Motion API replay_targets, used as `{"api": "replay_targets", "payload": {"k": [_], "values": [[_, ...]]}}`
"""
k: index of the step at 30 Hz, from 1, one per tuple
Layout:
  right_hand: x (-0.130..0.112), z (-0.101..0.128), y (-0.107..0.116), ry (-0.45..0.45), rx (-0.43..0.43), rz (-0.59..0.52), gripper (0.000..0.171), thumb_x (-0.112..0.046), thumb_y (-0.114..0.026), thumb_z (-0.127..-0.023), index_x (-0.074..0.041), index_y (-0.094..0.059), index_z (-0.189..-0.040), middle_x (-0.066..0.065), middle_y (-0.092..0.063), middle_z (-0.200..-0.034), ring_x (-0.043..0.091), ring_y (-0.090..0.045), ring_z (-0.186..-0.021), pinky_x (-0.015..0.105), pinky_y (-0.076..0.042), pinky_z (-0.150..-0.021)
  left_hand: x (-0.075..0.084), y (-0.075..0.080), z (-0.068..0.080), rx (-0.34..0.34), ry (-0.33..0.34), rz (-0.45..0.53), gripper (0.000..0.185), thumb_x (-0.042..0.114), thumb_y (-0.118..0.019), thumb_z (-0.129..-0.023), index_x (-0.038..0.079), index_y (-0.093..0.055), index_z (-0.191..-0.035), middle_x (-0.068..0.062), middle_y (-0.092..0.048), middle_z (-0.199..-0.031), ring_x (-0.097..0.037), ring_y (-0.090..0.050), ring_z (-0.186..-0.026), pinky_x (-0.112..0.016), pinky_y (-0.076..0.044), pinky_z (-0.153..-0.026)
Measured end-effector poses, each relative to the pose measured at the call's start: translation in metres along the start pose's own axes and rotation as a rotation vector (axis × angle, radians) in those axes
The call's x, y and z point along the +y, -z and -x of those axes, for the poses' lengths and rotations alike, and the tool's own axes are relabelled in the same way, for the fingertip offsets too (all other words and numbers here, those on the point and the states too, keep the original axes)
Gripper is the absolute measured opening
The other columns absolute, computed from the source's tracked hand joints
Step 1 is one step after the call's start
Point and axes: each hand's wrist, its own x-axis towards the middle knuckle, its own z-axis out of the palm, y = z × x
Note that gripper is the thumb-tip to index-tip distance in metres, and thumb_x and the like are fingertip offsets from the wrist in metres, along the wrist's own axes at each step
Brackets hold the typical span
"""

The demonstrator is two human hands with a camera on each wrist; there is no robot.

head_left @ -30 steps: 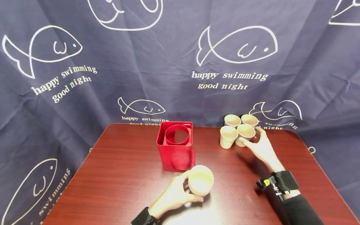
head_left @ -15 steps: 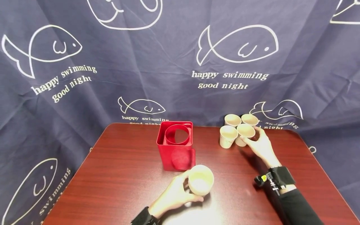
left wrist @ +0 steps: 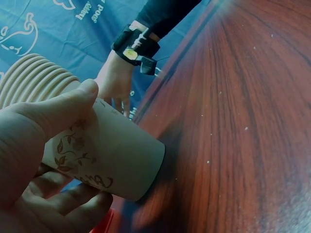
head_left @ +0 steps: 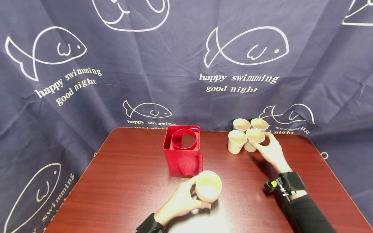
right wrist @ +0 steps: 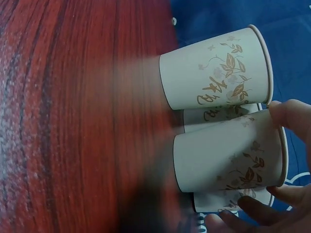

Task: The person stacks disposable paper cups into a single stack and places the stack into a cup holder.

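Observation:
My left hand (head_left: 183, 199) grips a stack of nested paper cups (head_left: 208, 187) near the front middle of the table. In the left wrist view the stack (left wrist: 112, 150) shows several rims and a brown leaf print, thumb on one side and fingers on the other. At the back right, my right hand (head_left: 271, 150) holds the front right paper cup (head_left: 251, 145) of a small group by its rim. The right wrist view shows the thumb and fingers on opposite sides of that cup (right wrist: 223, 155). Beside it stands another upright cup (head_left: 235, 147), with more cups (head_left: 241, 124) behind.
A red square container (head_left: 182, 163) with a round ring (head_left: 183, 147) in its top stands left of the middle. The red-brown wooden table (head_left: 128, 161) ends at a dark blue printed curtain (head_left: 175, 81). A black wrist strap (head_left: 292, 181) is on the right wrist.
Over the first half second my right hand and wrist shift slightly left, with the thumb a little higher on the cup's side. The left hand and its stack stay where they were.

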Motion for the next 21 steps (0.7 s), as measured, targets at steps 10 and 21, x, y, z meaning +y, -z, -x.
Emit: {"api": "replay_targets", "payload": {"k": [10, 21], "values": [[0.0, 0.014, 0.01, 0.026, 0.09, 0.089, 0.073, -0.047, -0.078, -0.089, -0.002, -0.054, -0.14, 0.026, -0.068, -0.126, 0.038, -0.068, -0.113, 0.015, -0.044, -0.081, -0.003, 0.0, -0.001, -0.008, 0.011, 0.022, 0.079, 0.021, -0.093, -0.076, 0.027, -0.054, -0.144, 0.007, -0.067, -0.132, -0.01, -0.064, -0.119, -0.026, -0.05, -0.108], [-0.033, 0.049, 0.028, 0.104, 0.159, 0.032, 0.064, -0.041, -0.082, -0.087, -0.011, -0.058, -0.138, 0.015, -0.07, -0.119, -0.006, -0.063, -0.091, 0.003, -0.046, -0.077, -0.002, -0.001, -0.001, -0.003, 0.039, 0.029, 0.077, 0.022, -0.093, -0.077, 0.029, -0.055, -0.143, 0.009, -0.067, -0.13, -0.011, -0.064, -0.117, -0.026, -0.051, -0.107]]}}
